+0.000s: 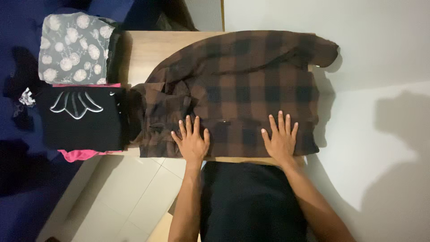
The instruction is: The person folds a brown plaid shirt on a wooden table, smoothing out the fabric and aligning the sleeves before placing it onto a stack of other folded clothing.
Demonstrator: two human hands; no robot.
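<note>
Left hand: I see my left hand [192,140] flat and palm down, fingers spread, pressing the near edge of the brown plaid shirt [251,85]; it grips nothing.
Right hand: my right hand [280,139] lies the same way, open and flat on the shirt's near edge, well apart from the left, with nothing held.
Shirt: it is spread across the wooden table [139,54], its collar end to my left, one sleeve folded along the far edge.
Black garment: a folded black garment with a pale outline print [80,118] sits just left of the shirt, on top of something pink [78,154].
Grey floral cloth: a folded grey floral cloth [74,47] lies beyond the black garment, at the far left.
</note>
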